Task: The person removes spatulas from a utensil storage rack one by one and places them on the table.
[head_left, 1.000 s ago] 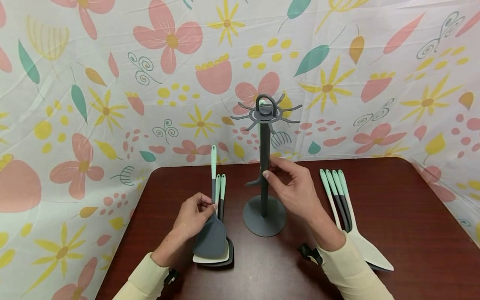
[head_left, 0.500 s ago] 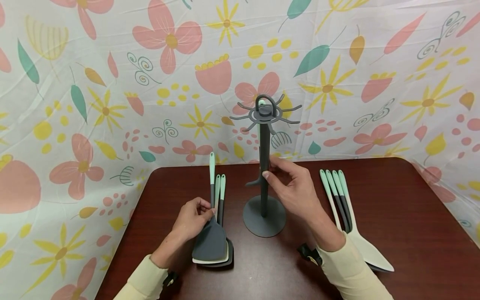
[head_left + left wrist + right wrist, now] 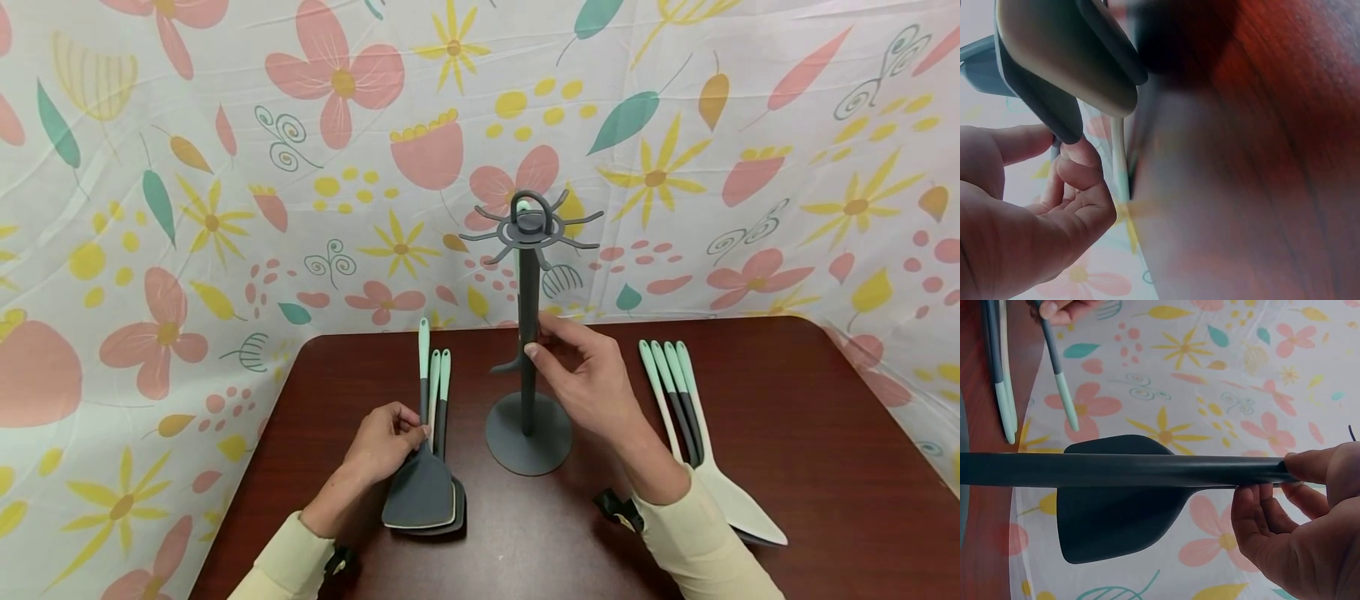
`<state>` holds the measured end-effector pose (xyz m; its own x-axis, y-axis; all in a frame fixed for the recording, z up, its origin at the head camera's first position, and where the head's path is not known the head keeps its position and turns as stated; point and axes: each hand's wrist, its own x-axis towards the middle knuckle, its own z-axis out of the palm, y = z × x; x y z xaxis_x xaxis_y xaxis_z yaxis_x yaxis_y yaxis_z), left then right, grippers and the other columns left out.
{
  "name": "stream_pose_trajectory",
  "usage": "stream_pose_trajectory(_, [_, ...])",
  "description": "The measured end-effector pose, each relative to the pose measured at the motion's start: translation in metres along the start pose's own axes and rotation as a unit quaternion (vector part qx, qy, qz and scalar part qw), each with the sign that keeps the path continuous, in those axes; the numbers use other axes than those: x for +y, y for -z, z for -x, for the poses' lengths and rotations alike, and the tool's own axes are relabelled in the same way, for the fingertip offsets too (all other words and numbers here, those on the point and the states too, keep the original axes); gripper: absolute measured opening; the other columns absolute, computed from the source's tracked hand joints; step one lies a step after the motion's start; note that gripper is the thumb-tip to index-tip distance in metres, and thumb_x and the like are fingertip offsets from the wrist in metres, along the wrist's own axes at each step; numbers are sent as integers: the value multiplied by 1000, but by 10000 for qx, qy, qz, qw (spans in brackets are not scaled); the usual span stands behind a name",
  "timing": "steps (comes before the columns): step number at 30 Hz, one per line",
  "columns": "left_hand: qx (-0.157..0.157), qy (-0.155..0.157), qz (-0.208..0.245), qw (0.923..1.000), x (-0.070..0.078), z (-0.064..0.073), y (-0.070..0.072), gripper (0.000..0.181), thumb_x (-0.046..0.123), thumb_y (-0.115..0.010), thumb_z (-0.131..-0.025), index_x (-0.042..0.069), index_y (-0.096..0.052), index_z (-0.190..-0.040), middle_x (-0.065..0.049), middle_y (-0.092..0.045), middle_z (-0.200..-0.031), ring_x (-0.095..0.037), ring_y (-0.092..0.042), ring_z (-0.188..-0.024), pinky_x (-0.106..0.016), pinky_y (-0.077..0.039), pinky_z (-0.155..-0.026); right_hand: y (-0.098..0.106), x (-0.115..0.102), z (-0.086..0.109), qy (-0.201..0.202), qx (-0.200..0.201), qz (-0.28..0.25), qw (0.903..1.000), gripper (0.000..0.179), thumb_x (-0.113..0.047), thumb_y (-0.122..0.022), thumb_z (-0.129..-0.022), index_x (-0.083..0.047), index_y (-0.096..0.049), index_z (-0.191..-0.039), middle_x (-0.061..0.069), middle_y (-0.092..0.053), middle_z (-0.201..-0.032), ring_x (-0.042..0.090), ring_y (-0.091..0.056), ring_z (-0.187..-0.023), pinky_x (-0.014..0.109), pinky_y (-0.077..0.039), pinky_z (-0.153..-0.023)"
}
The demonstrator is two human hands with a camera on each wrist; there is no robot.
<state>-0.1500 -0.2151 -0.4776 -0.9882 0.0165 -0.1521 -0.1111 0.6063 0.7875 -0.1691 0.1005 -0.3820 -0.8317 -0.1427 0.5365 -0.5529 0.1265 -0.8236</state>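
My left hand (image 3: pixel 382 437) pinches a dark grey spatula (image 3: pixel 422 492) at the neck, where handle meets blade. Its mint-tipped handle points away from me. Under this blade are a cream spatula (image 3: pixel 1072 56) and another dark grey spatula (image 3: pixel 460 510), their handles side by side. My right hand (image 3: pixel 588 379) grips the post of a grey utensil stand (image 3: pixel 528 308) between thumb and fingers. The stand is upright on its round base, with curved hooks fanned out at the top. Behind the post hangs another dark spatula (image 3: pixel 1122 525), mostly hidden by it in the head view.
On the right of the brown table (image 3: pixel 840 400) lies a group of several mint-handled utensils (image 3: pixel 678 400), a broad cream head (image 3: pixel 738 504) among them; my right forearm partly covers it. A flower-print cloth (image 3: pixel 247 100) hangs behind the table's far edge.
My left hand has lowered the grey spatula slightly toward me, its handle tip dropping, and its blade covers more of the cream one. The right hand and stand stay as they were.
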Motion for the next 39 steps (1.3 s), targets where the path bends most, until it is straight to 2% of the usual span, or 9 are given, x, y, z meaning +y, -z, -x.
stream_pose_trajectory(11, [-158, 141, 46, 9998, -4, 2, 0, 19, 19, -80, -97, 5, -70, -103, -6, -69, -91, -18, -66, -74, -33, -54, -65, 0, -1, 1, -90, 10, -47, 9999, 39, 1, -73, -98, -16, -75, -134, 4, -76, -108, 26, -73, -92, 28, -62, -82])
stream_pose_trajectory(18, [-183, 329, -10, 9993, -6, 3, 1, 21, 21, -80, -96, 4, -70, -103, -7, -70, -91, -20, -69, -74, -33, -54, -64, -1, -2, 2, -44, 38, 12, 10000, 40, 0, -75, -98, -15, -74, -134, 5, -76, -108, 22, -73, -93, 28, -62, -82])
stream_pose_trajectory(25, [-229, 478, -105, 9985, -8, 2, 1, 22, 22, -81, -95, 4, -71, -103, -5, -71, -90, -18, -69, -72, -32, -53, -63, 0, -2, 3, -82, 12, -15, 10000, 39, 0, -74, -98, -14, -74, -135, 6, -76, -107, 29, -74, -89, 28, -63, -79])
stream_pose_trajectory(33, [-270, 525, -152, 9981, -11, 2, -1, 24, 23, -83, -94, 4, -71, -102, -5, -70, -86, -17, -68, -71, -33, -52, -62, 1, 0, 2, 75, -5, -27, 10000, 37, 1, -74, -98, -14, -75, -133, 7, -75, -105, 33, -74, -86, 29, -63, -78])
stream_pose_trajectory(39, [-362, 623, -178, 9972, -14, 1, -2, 22, 24, -82, -95, 6, -72, -100, -5, -70, -81, -17, -68, -70, -32, -51, -63, 0, 0, 1, 33, -17, -6, 10000, 39, 1, -74, -98, -14, -75, -134, 6, -75, -105, 28, -74, -88, 29, -63, -80])
